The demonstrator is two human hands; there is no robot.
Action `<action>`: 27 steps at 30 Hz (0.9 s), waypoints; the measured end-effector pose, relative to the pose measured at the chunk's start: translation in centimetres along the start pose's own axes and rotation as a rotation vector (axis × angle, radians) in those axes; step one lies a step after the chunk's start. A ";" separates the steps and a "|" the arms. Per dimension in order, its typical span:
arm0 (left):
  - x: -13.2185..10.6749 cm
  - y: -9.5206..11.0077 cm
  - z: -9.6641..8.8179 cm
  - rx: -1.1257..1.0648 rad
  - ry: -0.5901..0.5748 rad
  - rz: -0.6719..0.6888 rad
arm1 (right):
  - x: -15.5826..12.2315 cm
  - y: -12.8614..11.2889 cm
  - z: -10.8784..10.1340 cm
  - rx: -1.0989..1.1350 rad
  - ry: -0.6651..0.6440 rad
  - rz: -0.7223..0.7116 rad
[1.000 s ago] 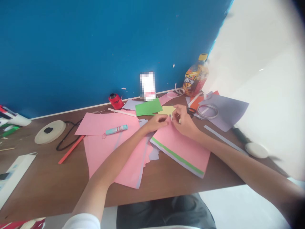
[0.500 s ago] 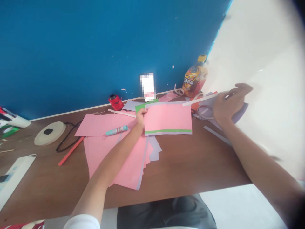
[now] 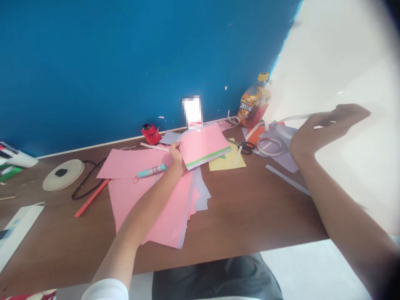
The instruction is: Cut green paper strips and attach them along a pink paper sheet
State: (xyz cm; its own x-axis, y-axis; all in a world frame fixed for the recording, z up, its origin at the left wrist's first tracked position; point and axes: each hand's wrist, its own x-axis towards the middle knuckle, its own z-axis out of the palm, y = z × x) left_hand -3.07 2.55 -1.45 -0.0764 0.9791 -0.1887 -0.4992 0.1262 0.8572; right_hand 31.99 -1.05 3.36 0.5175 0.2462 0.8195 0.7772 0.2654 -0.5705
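My left hand (image 3: 177, 153) is closed on the left edge of a pink paper sheet (image 3: 203, 143), which has a green stripe and a pale lavender border along its lower edge. The sheet is held up tilted and curved over the table. Off to the right, my right hand (image 3: 325, 129) is raised with a thin white strip (image 3: 296, 118) pinched in its fingers; the strip trails left and looks blurred. Under the held sheet lies a yellow paper (image 3: 229, 160), beside black scissors (image 3: 246, 147) and a white tape roll (image 3: 271, 146).
Stacked pink sheets (image 3: 150, 208) spread at centre left, with a light blue marker-like tube (image 3: 152, 171) on top. Behind are a red spool (image 3: 151, 134) and a drink bottle (image 3: 254, 102). A cream disc (image 3: 64, 177), black cord and red strip (image 3: 92, 198) lie left.
My right hand has moved right and slightly up with the white strip, away from the sheet. The pink sheet has tilted and bent to the left, uncovering the yellow paper and scissors.
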 end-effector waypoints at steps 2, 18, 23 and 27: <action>-0.2 0.2 0.3 -0.070 0.008 -0.026 | -0.5 0.1 0.2 0.044 -0.084 -0.043; -1.9 1.2 -0.2 0.337 -0.826 -0.405 | -6.2 -2.5 3.1 0.287 -1.115 -0.209; -1.2 1.9 0.1 0.448 -0.947 -0.472 | -6.5 -2.6 3.0 0.232 -1.221 -0.308; -0.4 2.1 0.7 0.606 -0.674 0.010 | -7.0 -2.4 3.3 0.207 -1.191 -0.470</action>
State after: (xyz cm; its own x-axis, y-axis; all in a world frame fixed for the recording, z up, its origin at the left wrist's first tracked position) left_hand -3.49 2.55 0.79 0.5380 0.8426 -0.0226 0.0534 -0.0073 0.9985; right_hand 25.32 -0.37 -1.15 -0.5063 0.7346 0.4516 0.6713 0.6645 -0.3284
